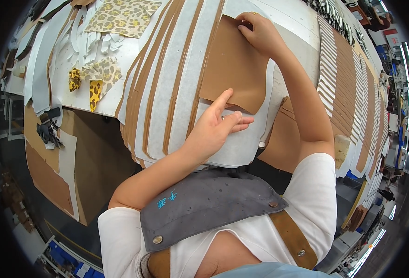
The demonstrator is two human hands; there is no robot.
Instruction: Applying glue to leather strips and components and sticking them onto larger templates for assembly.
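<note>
A brown leather-like sheet (239,65) lies over the right part of a white backing sheet (225,150), its lower right corner lifted a little. At its top edge, my right hand (261,36) pinches the sheet between thumb and fingers. My left hand (216,125) rests at the sheet's lower edge, the index finger touching its surface and the other fingers spread. To the left of the sheet, thin brown strips (179,83) run lengthwise over overlapping white sheets.
Leopard-print pieces (121,18) and white scraps (107,41) lie on the white table (72,99) at left. More brown sheets (281,139) hang at the table's right edge. Rows of striped and brown strips (345,69) extend along the right. Brown boards (51,171) stand below left.
</note>
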